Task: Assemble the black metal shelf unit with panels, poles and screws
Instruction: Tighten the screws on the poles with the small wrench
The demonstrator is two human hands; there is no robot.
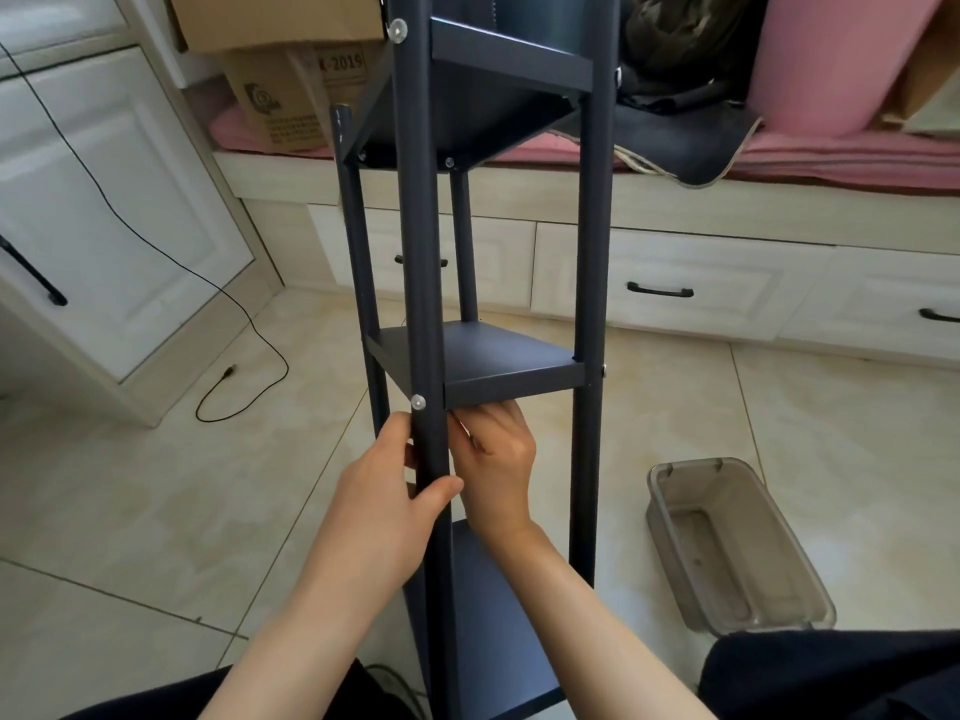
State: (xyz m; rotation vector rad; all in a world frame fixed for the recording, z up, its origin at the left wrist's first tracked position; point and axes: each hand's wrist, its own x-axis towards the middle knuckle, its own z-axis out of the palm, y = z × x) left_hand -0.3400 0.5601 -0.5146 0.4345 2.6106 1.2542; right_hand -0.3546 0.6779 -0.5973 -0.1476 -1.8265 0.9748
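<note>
Three panels: we count three dark shelf panels on the shelf unit (498, 356), a top panel (511, 54), a middle panel (498, 363) and a bottom panel (498, 615).
Poles: we see four, the front pole (418, 252), the right pole (592, 252), the left pole (358, 241) and the back pole (463, 246).
Screws: we count six silver heads; the nearest screw (418, 402) sits on the front pole at the middle panel's corner.
Shelf unit place: it stands upright on the tiled floor (156, 511), right in front of us.
Left hand (382, 511): our fingers curl round the front pole just below that screw, thumb across its near side.
Right hand (498, 459): it reaches under the middle panel's front edge, beside the front pole; we cannot tell what its fingers hold.
Writing: the lower cardboard box (291, 96) reads "-2019", with smaller print too blurred for us.
Boxes: two, with the upper box (275, 18) stacked on top.
Tub: one clear plastic tub (737, 548) lies on the floor to our right.
Cable: one black cable (244, 309) trails over the floor.
</note>
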